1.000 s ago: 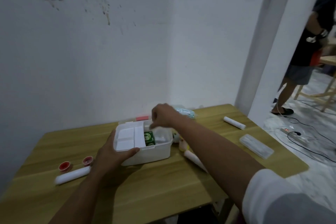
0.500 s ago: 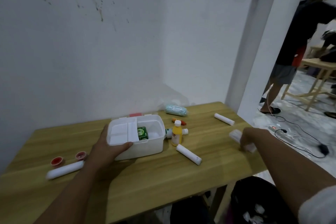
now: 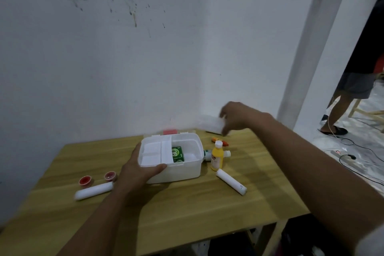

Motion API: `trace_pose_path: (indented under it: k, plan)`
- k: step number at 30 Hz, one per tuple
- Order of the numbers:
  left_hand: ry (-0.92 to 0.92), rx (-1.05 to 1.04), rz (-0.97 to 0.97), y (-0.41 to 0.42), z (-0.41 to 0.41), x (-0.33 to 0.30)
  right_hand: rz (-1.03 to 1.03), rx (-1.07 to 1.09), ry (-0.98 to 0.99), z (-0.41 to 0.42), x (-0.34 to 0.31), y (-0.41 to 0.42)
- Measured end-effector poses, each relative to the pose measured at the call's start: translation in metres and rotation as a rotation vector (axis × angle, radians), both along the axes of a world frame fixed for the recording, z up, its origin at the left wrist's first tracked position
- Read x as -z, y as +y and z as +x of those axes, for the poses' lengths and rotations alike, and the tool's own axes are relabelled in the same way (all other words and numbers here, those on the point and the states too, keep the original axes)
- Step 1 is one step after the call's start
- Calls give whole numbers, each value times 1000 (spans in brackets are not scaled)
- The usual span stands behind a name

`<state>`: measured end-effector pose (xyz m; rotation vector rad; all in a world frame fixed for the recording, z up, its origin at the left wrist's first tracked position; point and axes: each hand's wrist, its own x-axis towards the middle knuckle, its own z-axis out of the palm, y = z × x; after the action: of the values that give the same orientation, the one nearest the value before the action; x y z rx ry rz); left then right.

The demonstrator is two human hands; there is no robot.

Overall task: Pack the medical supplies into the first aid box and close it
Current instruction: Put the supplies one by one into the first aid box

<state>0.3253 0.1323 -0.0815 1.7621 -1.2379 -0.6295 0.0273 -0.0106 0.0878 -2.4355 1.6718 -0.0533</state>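
The wooden table (image 3: 187, 210) is still being cleared: the open first aid box (image 3: 176, 169) is being kept braced at its left corner by the left hand (image 3: 139, 172), while a flat clear packet (image 3: 211, 123), fetched from the table's right edge half a second ago, is being carried boxward, pinched in the right hand (image 3: 236, 117)
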Motion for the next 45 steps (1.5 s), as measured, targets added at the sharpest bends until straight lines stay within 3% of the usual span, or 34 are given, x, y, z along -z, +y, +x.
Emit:
trace_pose_path:
  k: [8, 17, 23, 27, 31, 36, 40, 45]
  plan:
    - [-29, 11, -8, -1, 0, 0, -4, -217, 232, 104, 44, 19]
    - [-21, 32, -46, -2, -1, -1, 14, -271, -29, 142, 98, 15]
    - [-25, 61, -85, -1, -1, 0, 67, -232, -194, 121, 65, -14]
    - [-20, 63, -124, -2, -7, -7, -72, -67, -393, 76, 41, -70]
    - [6, 40, -129, -3, -8, -1, -98, 93, -196, 31, 79, -123]
    - [2, 56, -98, -6, -5, -2, -75, 98, 77, 3, 139, -139]
    - [-21, 60, -106, -6, -4, 2, -204, 139, 34, 1, 153, -132]
    - [-45, 85, -89, -5, -1, 1, -220, 148, -7, -6, 134, -128]
